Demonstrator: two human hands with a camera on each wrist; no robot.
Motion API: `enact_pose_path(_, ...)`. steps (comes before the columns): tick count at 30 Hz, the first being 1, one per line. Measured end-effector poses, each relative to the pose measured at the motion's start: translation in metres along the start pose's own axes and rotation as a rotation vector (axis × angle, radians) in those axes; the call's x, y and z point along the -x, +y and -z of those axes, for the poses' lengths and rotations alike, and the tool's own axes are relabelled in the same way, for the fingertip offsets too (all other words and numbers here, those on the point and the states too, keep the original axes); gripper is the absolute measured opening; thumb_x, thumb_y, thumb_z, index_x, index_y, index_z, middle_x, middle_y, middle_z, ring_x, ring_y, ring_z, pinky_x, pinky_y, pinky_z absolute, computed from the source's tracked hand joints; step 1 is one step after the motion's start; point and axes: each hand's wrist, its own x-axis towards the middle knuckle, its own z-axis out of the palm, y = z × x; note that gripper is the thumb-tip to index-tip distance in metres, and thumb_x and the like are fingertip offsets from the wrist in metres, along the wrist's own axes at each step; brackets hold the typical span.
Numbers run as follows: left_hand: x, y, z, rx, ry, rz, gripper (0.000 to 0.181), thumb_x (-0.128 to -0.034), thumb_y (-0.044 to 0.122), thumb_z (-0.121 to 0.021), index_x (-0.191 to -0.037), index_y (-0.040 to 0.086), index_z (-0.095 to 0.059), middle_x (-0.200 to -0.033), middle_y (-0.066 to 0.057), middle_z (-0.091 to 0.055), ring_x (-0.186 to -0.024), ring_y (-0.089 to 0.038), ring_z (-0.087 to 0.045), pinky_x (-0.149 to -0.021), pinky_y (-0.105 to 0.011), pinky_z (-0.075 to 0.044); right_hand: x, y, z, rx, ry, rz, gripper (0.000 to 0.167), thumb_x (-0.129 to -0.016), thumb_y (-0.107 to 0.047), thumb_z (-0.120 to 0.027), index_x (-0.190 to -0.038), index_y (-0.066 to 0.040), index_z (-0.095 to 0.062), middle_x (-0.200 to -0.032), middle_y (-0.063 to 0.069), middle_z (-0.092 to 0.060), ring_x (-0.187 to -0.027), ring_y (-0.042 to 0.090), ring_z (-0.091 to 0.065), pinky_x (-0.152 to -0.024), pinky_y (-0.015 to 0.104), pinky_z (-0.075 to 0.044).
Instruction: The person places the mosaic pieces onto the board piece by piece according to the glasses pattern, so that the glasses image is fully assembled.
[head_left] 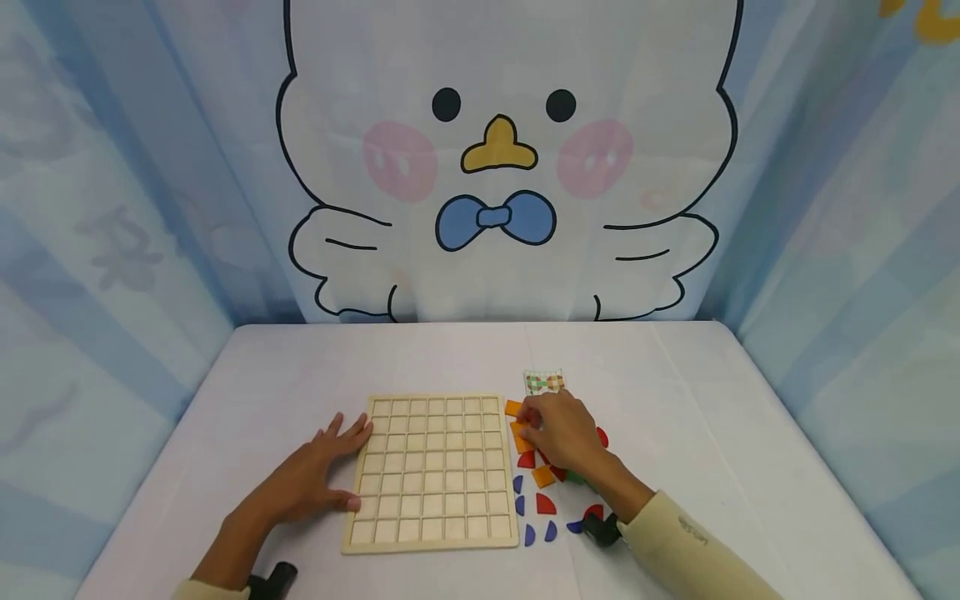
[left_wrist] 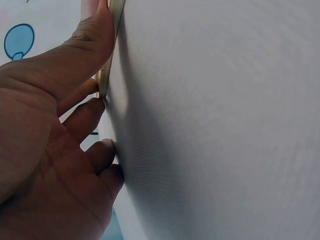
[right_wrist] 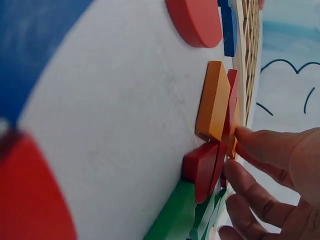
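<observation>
A light wooden board [head_left: 432, 473] with a raised square grid lies flat on the white table. My left hand [head_left: 315, 475] is spread at the board's left edge, its thumb and fingertips touching the rim; the left wrist view shows the thumb [left_wrist: 90, 40] along that edge. To the board's right, my right hand [head_left: 564, 429] reaches over a cluster of coloured pieces. Its thumb and forefinger pinch an orange block [right_wrist: 233, 134], partly hidden by other pieces in the right wrist view. Beside it are another orange block [right_wrist: 213, 102] and red pieces [right_wrist: 199, 167].
Blue segments [head_left: 529, 534] and a red quarter-round [head_left: 546, 504] lie near the board's lower right side. Green pieces [right_wrist: 172, 212] lie partly under my right hand. A small patterned card [head_left: 544, 382] sits beyond that hand. A printed curtain [head_left: 495, 275] hangs behind the table.
</observation>
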Motion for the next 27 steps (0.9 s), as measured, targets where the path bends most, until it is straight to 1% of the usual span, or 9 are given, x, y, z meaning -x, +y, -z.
enact_pose_path(4, 0.000, -0.001, -0.001, 0.005, -0.014, 0.012, 0.115, -0.0707, 0.049, -0.093, -0.165, 0.014, -0.038, -0.174, -0.012, -0.030, -0.161, -0.054, -0.015, -0.124, -0.078, -0.021, 0.001, -0.001, -0.004, -0.001, -0.012, -0.034, 0.013, -0.090, -0.023, -0.087, -0.099, -0.020, -0.078, -0.072, -0.005, -0.052, -0.076, 0.017, -0.047, -0.061, 0.027, -0.036)
enact_pose_path(8, 0.000, -0.001, -0.001, 0.007, -0.019, 0.024, 0.115, -0.0707, 0.050, -0.093, -0.166, 0.014, -0.038, -0.175, -0.011, -0.029, -0.162, -0.053, -0.014, -0.125, -0.077, -0.020, 0.001, -0.002, -0.004, -0.018, -0.018, -0.049, 0.014, -0.090, -0.022, -0.087, -0.100, -0.020, -0.078, -0.072, -0.004, -0.053, -0.075, 0.016, -0.048, -0.059, 0.026, -0.039)
enact_pose_path(13, 0.000, 0.000, 0.001, -0.001, -0.017, 0.017, 0.115, -0.0712, 0.051, -0.092, -0.166, 0.014, -0.038, -0.174, -0.012, -0.029, -0.160, -0.056, -0.015, -0.123, -0.080, -0.022, -0.002, -0.004, 0.000, -0.090, -0.036, -0.104, 0.017, -0.089, -0.020, -0.088, -0.097, -0.021, -0.073, -0.077, -0.004, -0.059, -0.073, 0.015, -0.053, -0.057, 0.025, -0.046)
enact_pose_path(16, -0.002, 0.001, 0.002, -0.005, -0.019, 0.025, 0.115, -0.0713, 0.051, -0.091, -0.166, 0.015, -0.037, -0.174, -0.011, -0.028, -0.161, -0.056, -0.015, -0.123, -0.080, -0.022, -0.002, -0.006, 0.003, -0.147, -0.014, -0.129, 0.018, -0.088, -0.017, -0.089, -0.094, -0.020, -0.072, -0.078, -0.002, -0.062, -0.069, 0.016, -0.056, -0.055, 0.027, -0.048)
enact_pose_path(19, -0.002, 0.002, 0.002, -0.011, -0.024, 0.029, 0.115, -0.0709, 0.050, -0.092, -0.166, 0.014, -0.037, -0.174, -0.012, -0.028, -0.161, -0.055, -0.015, -0.124, -0.078, -0.023, -0.001, -0.008, 0.005, -0.186, 0.024, -0.137, 0.018, -0.087, -0.017, -0.089, -0.091, -0.021, -0.072, -0.079, -0.002, -0.065, -0.069, 0.016, -0.057, -0.056, 0.027, -0.049)
enact_pose_path(22, -0.002, 0.003, 0.002, -0.015, -0.024, 0.025, 0.115, -0.0704, 0.050, -0.092, -0.165, 0.014, -0.038, -0.174, -0.013, -0.029, -0.160, -0.056, -0.016, -0.124, -0.078, -0.023, -0.001, -0.011, 0.004, -0.216, 0.055, -0.124, 0.017, -0.088, -0.018, -0.089, -0.091, -0.021, -0.072, -0.079, -0.004, -0.068, -0.070, 0.015, -0.058, -0.059, 0.027, -0.049)
enact_pose_path(24, -0.002, 0.003, 0.002, -0.016, -0.024, 0.024, 0.115, -0.0702, 0.049, -0.092, -0.165, 0.013, -0.038, -0.174, -0.013, -0.029, -0.160, -0.055, -0.016, -0.124, -0.077, -0.023, -0.001, -0.014, 0.003, -0.237, 0.058, -0.109, 0.017, -0.088, -0.017, -0.088, -0.091, -0.022, -0.073, -0.079, -0.005, -0.068, -0.071, 0.014, -0.058, -0.060, 0.028, -0.049)
enact_pose_path(27, -0.003, 0.003, 0.001, -0.017, -0.027, 0.033, 0.116, -0.0700, 0.049, -0.093, -0.165, 0.013, -0.038, -0.174, -0.012, -0.029, -0.161, -0.055, -0.015, -0.125, -0.077, -0.022, 0.000, -0.019, -0.001, -0.253, 0.033, -0.085, 0.017, -0.087, -0.017, -0.089, -0.089, -0.022, -0.073, -0.079, -0.007, -0.067, -0.071, 0.012, -0.058, -0.060, 0.027, -0.048)
